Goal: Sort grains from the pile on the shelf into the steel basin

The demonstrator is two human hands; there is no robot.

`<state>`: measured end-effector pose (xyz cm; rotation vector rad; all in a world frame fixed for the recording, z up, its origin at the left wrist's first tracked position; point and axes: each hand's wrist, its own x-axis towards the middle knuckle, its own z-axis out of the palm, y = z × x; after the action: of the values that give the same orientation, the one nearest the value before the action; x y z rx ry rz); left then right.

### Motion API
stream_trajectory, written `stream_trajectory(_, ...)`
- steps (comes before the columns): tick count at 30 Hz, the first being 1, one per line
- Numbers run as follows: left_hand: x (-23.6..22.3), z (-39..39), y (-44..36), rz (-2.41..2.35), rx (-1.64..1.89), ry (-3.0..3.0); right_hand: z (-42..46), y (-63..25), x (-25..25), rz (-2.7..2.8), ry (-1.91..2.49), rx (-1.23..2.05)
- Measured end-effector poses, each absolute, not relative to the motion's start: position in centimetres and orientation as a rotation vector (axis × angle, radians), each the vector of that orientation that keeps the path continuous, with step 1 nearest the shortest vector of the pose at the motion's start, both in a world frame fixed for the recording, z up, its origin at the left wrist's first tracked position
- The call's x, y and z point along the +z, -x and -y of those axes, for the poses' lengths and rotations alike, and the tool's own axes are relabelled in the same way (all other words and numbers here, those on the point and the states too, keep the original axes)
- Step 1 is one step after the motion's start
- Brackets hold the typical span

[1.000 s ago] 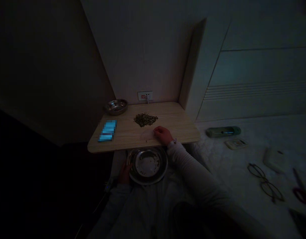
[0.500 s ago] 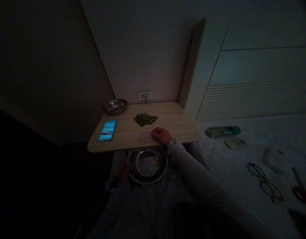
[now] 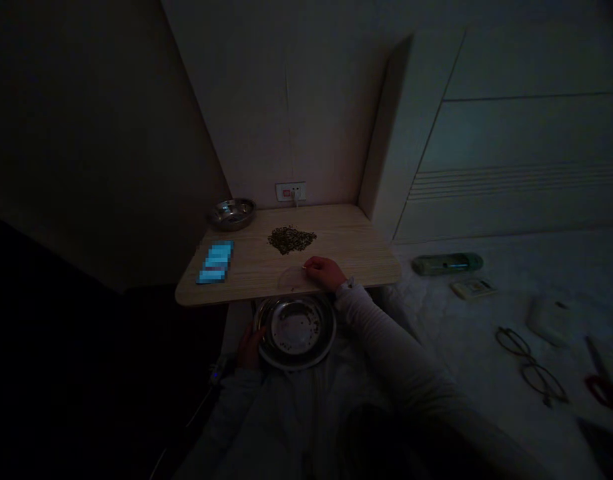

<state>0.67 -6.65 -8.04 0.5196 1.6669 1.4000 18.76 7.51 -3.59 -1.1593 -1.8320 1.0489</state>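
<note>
Right hand (image 3: 326, 272): fingers drawn into a narrow pinch at the right end of a thin clear sheet (image 3: 290, 276), over the near part of the tabletop (image 3: 351, 230). Left hand (image 3: 250, 347): fingers closed over the left rim of a steel basin (image 3: 295, 363), below the near table edge.

Clear sheet: rounded at its left end, faint in the dim light; long axis left to right, roughly parallel to the near edge, rounded end pointing left. Against the earlier frames, it lies slightly nearer the edge, as does the small dark grain (image 3: 292, 289) beside it; left hand and basin show no clear change.

Steel basin: one, round, opening upward, scattered grains inside.

Grain pile (image 3: 291, 240): one, dark green, mid-table, beyond the sheet; longer left to right, unchanged.

Steel bowl (image 3: 232, 214): one, far left corner, upright.

Lit screen (image 3: 216, 262): one, pixelated, left side of table, long axis running near to far, far end leaning right.

On the bed, right: green case (image 3: 447, 264), glasses (image 3: 531, 365), red-handled scissors (image 3: 605, 390).
</note>
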Motion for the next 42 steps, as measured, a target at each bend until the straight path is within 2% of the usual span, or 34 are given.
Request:
stream_trajectory(3, -7.5, 6.7, -0.9, -1.691, 1.382, -0.537, -7.5, -18.8, -3.5, 1.827, 1.152, 1.052)
stream_trajectory(11, -9.6, 6.6, -0.2, -1.718, 1.407, -0.642, -7.2, -18.8, -3.2, 1.827, 1.145, 1.079)
stream_trajectory(31, -8.0, 6.6, -0.7, -1.561, 1.418, -0.500, -7.4, -18.8, -3.4, 1.895, 1.190, 1.011)
stream_trajectory(37, -6.5, 6.7, -1.1, -1.672, 1.386, -0.474, -7.4, -18.8, -3.4, 1.913, 1.171, 1.024)
stream_trajectory(42, -7.2, 6.8, -0.9, -1.747, 1.383, -0.593, -7.4, -18.8, -3.6, 1.910, 1.162, 1.030)
